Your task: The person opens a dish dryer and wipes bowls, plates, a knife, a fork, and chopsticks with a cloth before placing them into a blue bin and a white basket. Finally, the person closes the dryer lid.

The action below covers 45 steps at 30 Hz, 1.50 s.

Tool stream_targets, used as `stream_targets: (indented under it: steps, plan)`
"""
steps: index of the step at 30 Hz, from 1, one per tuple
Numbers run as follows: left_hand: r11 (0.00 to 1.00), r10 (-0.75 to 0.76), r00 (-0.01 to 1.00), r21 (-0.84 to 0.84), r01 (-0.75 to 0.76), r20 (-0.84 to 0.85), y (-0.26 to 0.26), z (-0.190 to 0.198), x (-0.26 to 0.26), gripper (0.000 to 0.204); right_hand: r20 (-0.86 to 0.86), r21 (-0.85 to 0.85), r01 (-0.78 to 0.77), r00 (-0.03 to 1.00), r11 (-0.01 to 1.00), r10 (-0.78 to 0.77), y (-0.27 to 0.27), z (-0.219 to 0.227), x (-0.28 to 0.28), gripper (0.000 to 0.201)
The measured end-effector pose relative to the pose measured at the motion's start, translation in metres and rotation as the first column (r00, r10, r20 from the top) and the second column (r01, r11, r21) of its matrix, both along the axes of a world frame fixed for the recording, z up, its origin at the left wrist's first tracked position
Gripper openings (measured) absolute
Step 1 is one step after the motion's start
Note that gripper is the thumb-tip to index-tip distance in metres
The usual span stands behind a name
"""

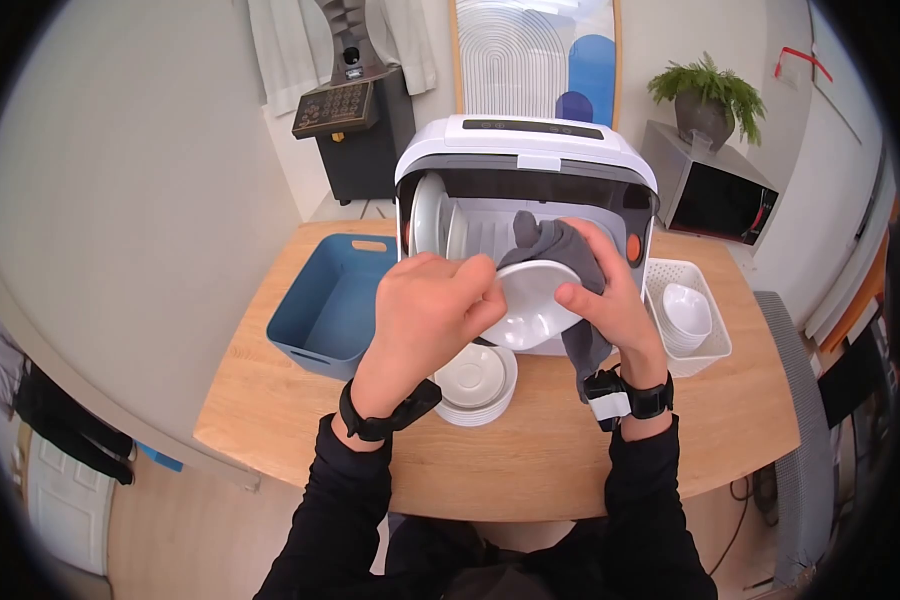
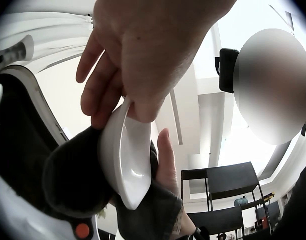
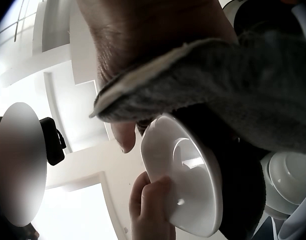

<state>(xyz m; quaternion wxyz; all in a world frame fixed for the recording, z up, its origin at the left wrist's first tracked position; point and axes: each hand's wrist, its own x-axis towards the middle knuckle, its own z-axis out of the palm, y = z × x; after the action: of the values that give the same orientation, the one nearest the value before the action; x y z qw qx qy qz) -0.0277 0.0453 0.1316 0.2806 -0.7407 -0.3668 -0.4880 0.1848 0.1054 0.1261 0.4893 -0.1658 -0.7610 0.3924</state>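
Observation:
My left hand pinches the rim of a white bowl, thumb and fingers on either side of its edge. A dark grey cloth lies against the bowl's outside, gripped along with the far rim by my right hand. That thumb lies at the rim, while the fingers behind are partly covered by the cloth. In the left wrist view the bowl is tilted on its side. Directly beyond is a white countertop dishwasher with its front open and white plates upright at its left.
A stack of white plates stands on the wooden table below my hands. Left is a blue bin; right, a white basket with stacked bowls. A microwave bearing a potted plant stands behind.

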Motion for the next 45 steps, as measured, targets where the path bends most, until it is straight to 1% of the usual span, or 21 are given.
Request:
stream_targets:
  steps: [3, 6, 9, 11, 13, 15, 16, 19, 22, 25, 28, 31, 34, 37, 40, 41, 43, 45]
  plan:
    - [0.999, 0.034, 0.998, 0.034, -0.036, 0.045, -0.004, 0.005, 0.001, 0.027, -0.043, -0.164, -0.024, 0.999, 0.986, 0.018, -0.003, -0.002, -0.008, 0.081]
    - [0.996, 0.068, 0.996, 0.054, -0.071, 0.049, -0.002, 0.004, 0.001, 0.027, -0.063, -0.337, -0.094, 0.995, 0.937, 0.077, 0.0, -0.008, -0.013, 0.084]
    - [0.999, 0.035, 0.999, 0.029, -0.035, 0.016, 0.0, 0.002, -0.001, 0.025, -0.016, -0.391, -0.029, 1.0, 0.92, 0.025, 0.003, -0.008, -0.016, 0.074]
    - [0.996, 0.088, 0.994, -0.008, -0.088, -0.066, 0.0, -0.001, -0.001, 0.024, 0.045, -0.208, 0.07, 0.997, 0.976, -0.062, 0.003, -0.004, -0.018, 0.065]
    - [0.991, 0.122, 0.983, -0.032, -0.128, -0.139, 0.002, -0.006, 0.001, 0.022, 0.115, -0.003, 0.176, 0.978, 0.984, -0.175, 0.0, -0.002, -0.02, 0.057]
    - [0.987, 0.139, 0.97, -0.048, -0.152, -0.201, 0.003, -0.01, 0.008, 0.021, 0.183, 0.214, 0.274, 0.932, 0.938, -0.314, -0.008, -0.003, -0.023, 0.051]
    - [0.978, 0.179, 0.956, -0.062, -0.199, -0.233, 0.002, -0.011, 0.01, 0.022, 0.199, 0.329, 0.314, 0.899, 0.89, -0.391, -0.016, -0.001, -0.024, 0.05]
    - [0.977, 0.183, 0.961, -0.067, -0.201, -0.208, 0.006, -0.014, 0.008, 0.019, 0.227, 0.401, 0.33, 0.868, 0.855, -0.441, -0.016, -0.001, -0.023, 0.048]
    - [0.979, 0.19, 0.978, -0.052, -0.195, -0.088, 0.003, -0.006, 0.009, 0.018, 0.131, 0.401, 0.388, 0.872, 0.83, -0.471, -0.014, -0.001, -0.025, 0.047]
    - [0.959, 0.24, 0.969, -0.167, -0.228, 0.056, -0.001, -0.004, 0.011, 0.02, -0.068, 0.404, 0.5, 0.852, 0.766, -0.519, -0.009, -0.005, -0.029, 0.047]
    - [0.892, 0.337, 0.941, -0.331, -0.307, 0.035, 0.001, -0.011, 0.003, 0.02, -0.216, 0.258, 0.556, 0.83, 0.79, -0.514, -0.006, -0.007, -0.03, 0.047]
    - [0.856, 0.216, 0.973, -0.495, -0.151, 0.077, 0.003, -0.012, 0.001, 0.018, -0.201, 0.224, 0.527, 0.848, 0.82, -0.49, -0.007, -0.007, -0.031, 0.047]
    - [0.829, 0.327, 0.944, -0.467, -0.308, -0.042, 0.005, -0.016, 0.004, 0.015, -0.152, 0.331, 0.526, 0.849, 0.783, -0.506, -0.004, -0.009, -0.033, 0.049]
    - [0.804, 0.493, 0.839, -0.248, -0.54, -0.228, 0.005, -0.02, 0.007, 0.013, 0.044, 0.485, 0.468, 0.83, 0.738, -0.555, -0.016, -0.009, -0.036, 0.054]
    - [0.841, 0.49, 0.849, -0.149, -0.521, -0.199, 0.004, -0.025, 0.013, 0.008, 0.064, 0.482, 0.466, 0.826, 0.742, -0.559, -0.023, -0.01, -0.044, 0.054]
    - [0.871, 0.454, 0.88, -0.141, -0.472, -0.139, 0.004, -0.023, 0.012, 0.01, 0.072, 0.484, 0.464, 0.824, 0.742, -0.562, -0.024, -0.01, -0.044, 0.054]
    - [0.922, 0.369, 0.929, -0.115, -0.369, -0.02, 0.004, -0.016, 0.012, 0.014, -0.024, 0.45, 0.494, 0.839, 0.743, -0.544, -0.021, -0.009, -0.041, 0.051]
    - [0.929, 0.334, 0.939, -0.2, -0.312, 0.086, -0.001, -0.01, 0.014, 0.016, -0.133, 0.41, 0.541, 0.832, 0.734, -0.539, -0.016, -0.008, -0.038, 0.047]
